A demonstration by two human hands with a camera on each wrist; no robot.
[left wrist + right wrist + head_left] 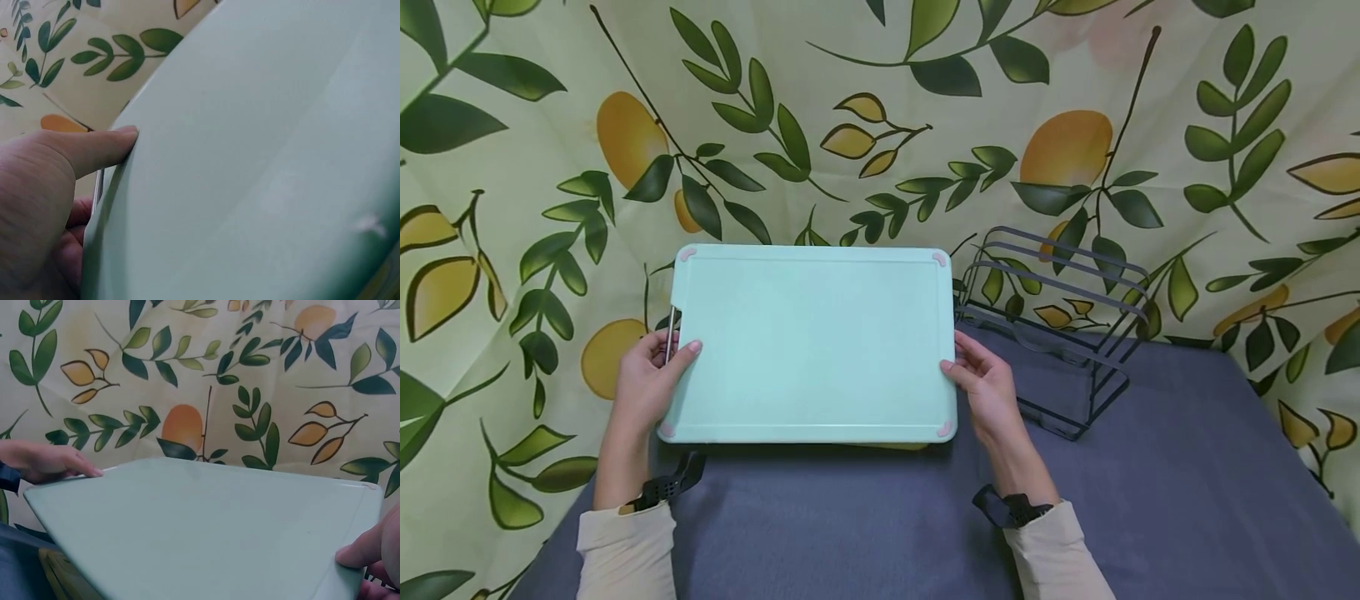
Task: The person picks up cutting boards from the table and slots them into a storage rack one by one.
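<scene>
Between my two hands is a mint-green cutting board (812, 346) with pink corner pieces, its broad face toward the head camera. My left hand (649, 375) grips its left edge, thumb on the face and fingers behind, beside a thin metal handle (672, 333). On the opposite edge my right hand (988, 390) pinches the board, thumb in front. The left wrist view shows the left thumb (103, 150) pressed on the board's face. In the right wrist view the right thumb (362, 550) lies on the near edge. Fingers behind the board are mostly hidden.
A black wire rack (1093, 392) with several upright loops stands right of the board, close to my right hand. Something yellowish (891, 446) peeks out under the board's lower edge. Dark blue cloth (835, 525) covers the table, and a leaf-and-fruit patterned curtain (880, 75) hangs behind.
</scene>
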